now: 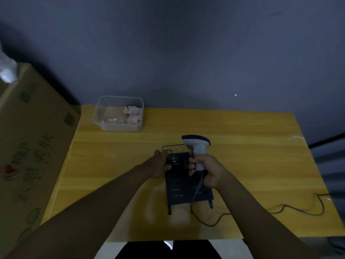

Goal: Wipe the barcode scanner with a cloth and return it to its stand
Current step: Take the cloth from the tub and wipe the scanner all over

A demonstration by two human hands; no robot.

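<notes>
My right hand (205, 171) grips the handle of a grey and white barcode scanner (197, 144), held upright over the black stand (183, 189) in the middle of the yellow table. The scanner's head points left and away. Its grey cable (220, 219) trails down across the stand and off to the right. My left hand (160, 164) grips the stand's upper left edge. A pale pink cloth (133, 114) lies crumpled inside a clear plastic tub (104, 116) at the table's back left.
A large cardboard box (33, 150) stands against the table's left edge, with white plastic (7, 70) on top of it. A dark wall runs behind the yellow table (252, 146). The cable loops near the right edge.
</notes>
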